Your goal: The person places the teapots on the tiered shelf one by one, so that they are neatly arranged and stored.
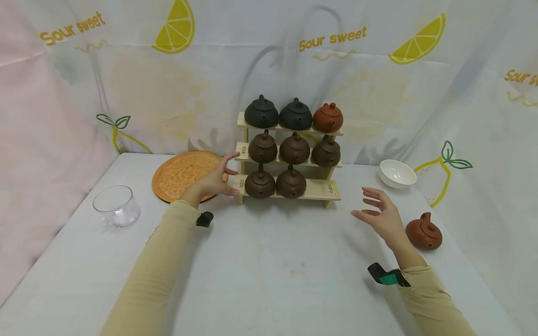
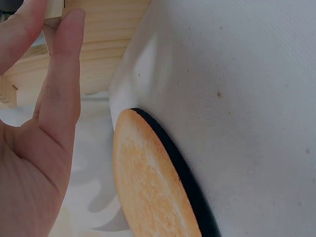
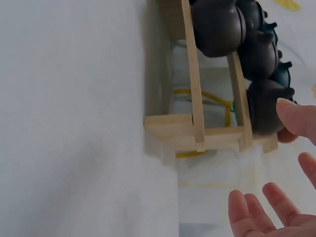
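The left wrist view cuts off the orange mat (image 2: 148, 182) and most of the wooden rack (image 2: 98, 44). In the right wrist view, the teapots (image 3: 217, 24) run past the top edge, and the right hand (image 3: 276, 197) shows only fingertips.

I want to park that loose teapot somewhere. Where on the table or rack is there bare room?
The wooden rack has one bare spot at the right end of its bottom shelf; the upper shelves are full. The white table lies open in front of the rack between the left hand and right hand, near the red-brown teapot.
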`<state>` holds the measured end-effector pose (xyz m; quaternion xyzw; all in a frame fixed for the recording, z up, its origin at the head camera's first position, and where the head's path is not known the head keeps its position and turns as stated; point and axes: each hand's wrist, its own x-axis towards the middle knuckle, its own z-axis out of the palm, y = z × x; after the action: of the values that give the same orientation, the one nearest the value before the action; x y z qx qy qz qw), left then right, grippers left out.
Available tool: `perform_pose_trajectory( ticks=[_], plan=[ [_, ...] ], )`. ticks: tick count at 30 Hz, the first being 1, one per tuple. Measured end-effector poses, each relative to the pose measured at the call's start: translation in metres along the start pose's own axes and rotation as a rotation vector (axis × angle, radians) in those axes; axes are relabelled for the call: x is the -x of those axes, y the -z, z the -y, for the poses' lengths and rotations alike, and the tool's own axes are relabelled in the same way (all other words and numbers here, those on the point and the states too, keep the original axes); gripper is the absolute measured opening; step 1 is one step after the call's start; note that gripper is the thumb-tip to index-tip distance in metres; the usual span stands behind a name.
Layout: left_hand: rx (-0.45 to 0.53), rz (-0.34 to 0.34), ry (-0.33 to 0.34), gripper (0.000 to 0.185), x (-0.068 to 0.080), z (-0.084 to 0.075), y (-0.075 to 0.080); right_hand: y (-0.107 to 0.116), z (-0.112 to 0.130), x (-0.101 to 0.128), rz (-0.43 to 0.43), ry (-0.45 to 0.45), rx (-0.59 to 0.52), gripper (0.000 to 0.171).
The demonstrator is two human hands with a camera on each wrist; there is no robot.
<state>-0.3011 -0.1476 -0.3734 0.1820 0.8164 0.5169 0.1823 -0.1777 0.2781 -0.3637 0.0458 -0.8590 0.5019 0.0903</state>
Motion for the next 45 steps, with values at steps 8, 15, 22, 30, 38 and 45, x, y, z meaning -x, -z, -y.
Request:
perform_pose_trajectory(
  ticks=[8,15,22,30,38,45],
  plan=[
    [0.003,0.002,0.001,0.112,0.000,-0.001,-0.001,0.024,-0.007,0.012,-0.082,-0.019,0.023,0.062],
    [0.001,0.002,-0.003,0.112,0.001,-0.001,0.000,0.044,-0.015,0.024,-0.152,-0.078,0.083,0.060],
    [-0.002,-0.006,0.012,0.111,0.003,0.001,0.001,0.065,-0.033,0.032,-0.226,-0.137,0.041,0.052],
    [0.024,-0.008,-0.016,0.111,0.003,-0.002,-0.001,0.111,-0.128,0.027,-0.339,-0.238,0.057,0.064],
    [0.005,-0.015,0.002,0.111,0.001,-0.003,-0.003,0.126,-0.142,0.035,-0.380,-0.461,0.175,0.066],
    [0.003,-0.017,-0.010,0.111,0.000,-0.001,-0.002,0.115,-0.100,0.043,-0.203,-0.519,0.080,0.062]
  ],
)
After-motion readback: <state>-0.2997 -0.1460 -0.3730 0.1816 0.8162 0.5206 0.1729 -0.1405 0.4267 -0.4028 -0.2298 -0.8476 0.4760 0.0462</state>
